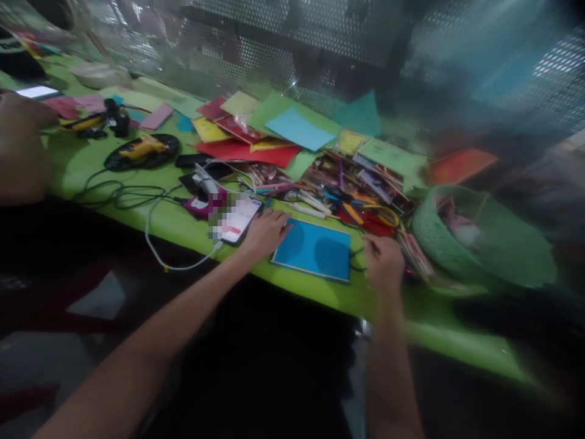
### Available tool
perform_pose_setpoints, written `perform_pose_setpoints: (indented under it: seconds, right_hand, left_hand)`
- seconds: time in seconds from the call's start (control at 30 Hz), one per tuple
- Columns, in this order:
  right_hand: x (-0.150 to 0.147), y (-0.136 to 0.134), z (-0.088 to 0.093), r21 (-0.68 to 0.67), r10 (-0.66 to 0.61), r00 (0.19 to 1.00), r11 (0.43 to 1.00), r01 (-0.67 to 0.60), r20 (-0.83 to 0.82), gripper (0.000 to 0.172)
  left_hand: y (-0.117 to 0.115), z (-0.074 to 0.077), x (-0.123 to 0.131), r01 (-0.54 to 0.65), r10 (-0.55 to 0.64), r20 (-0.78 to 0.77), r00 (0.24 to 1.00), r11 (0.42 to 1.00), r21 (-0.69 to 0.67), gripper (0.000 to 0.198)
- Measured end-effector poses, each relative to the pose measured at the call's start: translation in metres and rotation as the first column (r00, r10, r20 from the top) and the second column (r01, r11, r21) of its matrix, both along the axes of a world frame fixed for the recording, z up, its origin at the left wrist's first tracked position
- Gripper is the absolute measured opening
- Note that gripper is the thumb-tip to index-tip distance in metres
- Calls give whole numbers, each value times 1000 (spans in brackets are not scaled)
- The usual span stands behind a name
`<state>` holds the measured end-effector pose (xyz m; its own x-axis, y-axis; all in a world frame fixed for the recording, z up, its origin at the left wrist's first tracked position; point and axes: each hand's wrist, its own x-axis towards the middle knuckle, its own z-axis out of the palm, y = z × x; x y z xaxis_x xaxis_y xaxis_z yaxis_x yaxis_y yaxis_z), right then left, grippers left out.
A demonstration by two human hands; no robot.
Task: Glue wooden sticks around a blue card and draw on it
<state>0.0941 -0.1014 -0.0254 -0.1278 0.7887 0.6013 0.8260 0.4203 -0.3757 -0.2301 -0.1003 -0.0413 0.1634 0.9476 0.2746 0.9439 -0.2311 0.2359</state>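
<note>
A blue card [314,250] lies flat at the near edge of the green table [137,210]. My left hand [265,233] rests on the card's left edge with fingers curled down. Just right of the card, my right hand [384,261] is closed around a thin dark pen-like stick whose tip points toward the card. A phone [238,221] with a lit screen lies just left of my left hand.
Coloured paper sheets [297,128], pens and scissors [347,204] are piled behind the card. A green woven basket [479,241] stands at the right. A yellow glue gun [142,147] on a dark plate and cables [119,195] lie at the left. Another person's arm [21,143] is at far left.
</note>
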Motion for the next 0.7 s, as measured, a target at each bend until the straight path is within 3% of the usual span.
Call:
perform_pose_setpoints:
  seconds: [0.7]
  right_hand:
    - [-4,1,-3,9,43,998,999,-44,56,25]
  left_hand:
    - [2,-4,0,-1,1,-10,1000,1000,26,39]
